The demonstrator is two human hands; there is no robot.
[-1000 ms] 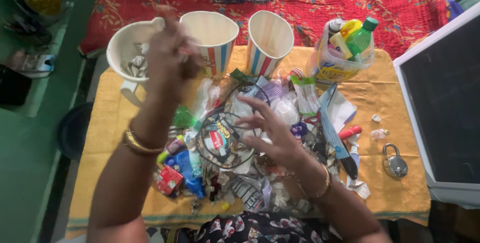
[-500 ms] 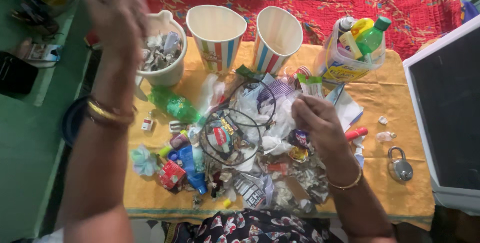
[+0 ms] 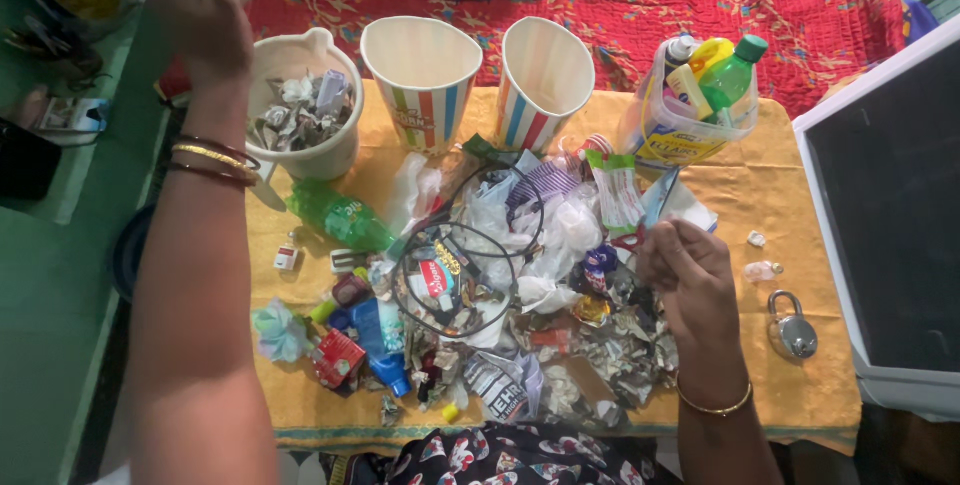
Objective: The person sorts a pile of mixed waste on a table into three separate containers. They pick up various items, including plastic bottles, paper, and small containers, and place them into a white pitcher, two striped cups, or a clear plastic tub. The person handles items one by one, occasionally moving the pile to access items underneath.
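Meanwhile right hand [image 3: 690,280] pinches a blue wrapper [image 3: 660,197]; left hand's [image 3: 195,0] grip is unclear, above white tub [image 3: 320,150].

A heap of mixed litter [image 3: 490,285] covers the yellow-clothed desk [image 3: 800,395]. Behind the heap stand a white bucket [image 3: 305,105] of crumpled foil and two striped paper cups [image 3: 425,80]. The left hand [image 3: 195,0] hangs raised beside the bucket; the right hand [image 3: 690,280] pinches something small at the heap's right edge, near a padlock [image 3: 793,325].
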